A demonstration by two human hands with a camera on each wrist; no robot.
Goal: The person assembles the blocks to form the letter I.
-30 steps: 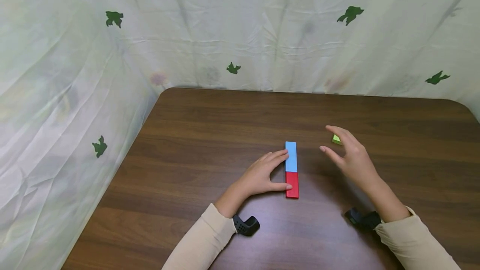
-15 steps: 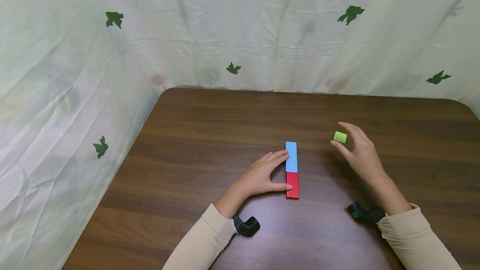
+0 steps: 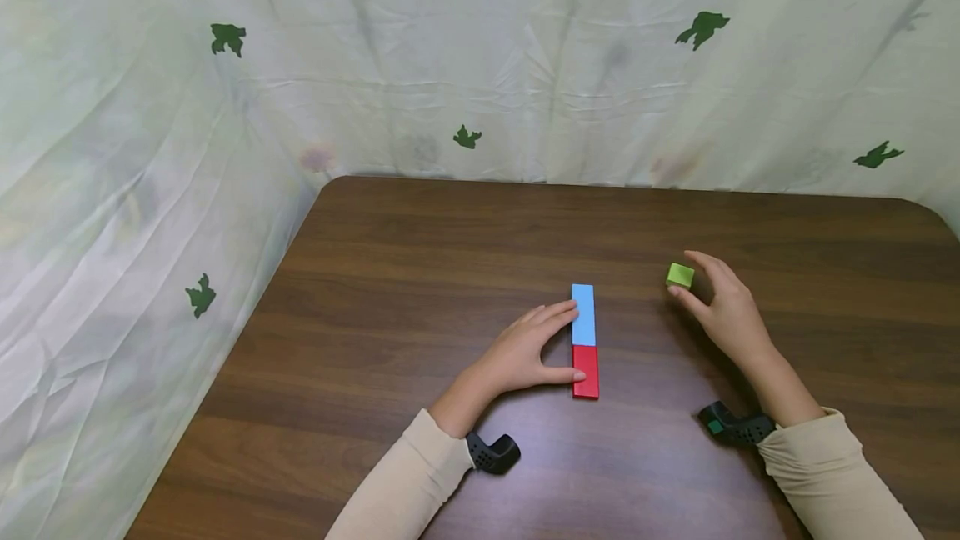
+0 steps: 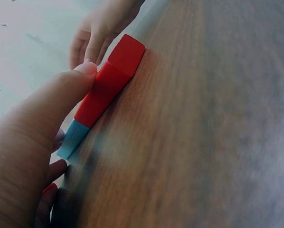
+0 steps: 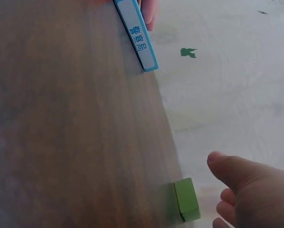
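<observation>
A blue rectangular block (image 3: pixel 582 315) and a red block (image 3: pixel 586 373) lie end to end in one straight row on the table. My left hand (image 3: pixel 517 354) rests against the row's left side, its fingertips at the blue block and its thumb at the red block (image 4: pixel 106 85). Printed characters show on a pale panel of the blue block (image 5: pixel 136 35). To the right, a small green block (image 3: pixel 680 275) sits on the table. My right hand (image 3: pixel 723 307) is beside it, thumb and fingers spread; in the right wrist view the thumb stands apart from the green block (image 5: pixel 186 199).
The dark wood-grain table (image 3: pixel 375 290) has rounded far corners. A pale curtain (image 3: pixel 510 48) with green bird and leaf shapes hangs behind it and on the left. Black devices sit at both wrists, the left one (image 3: pixel 493 452) over the table.
My right hand has shifted rightward and back from over the green block, which now shows fully. My left hand and the blue and red blocks have stayed in place.
</observation>
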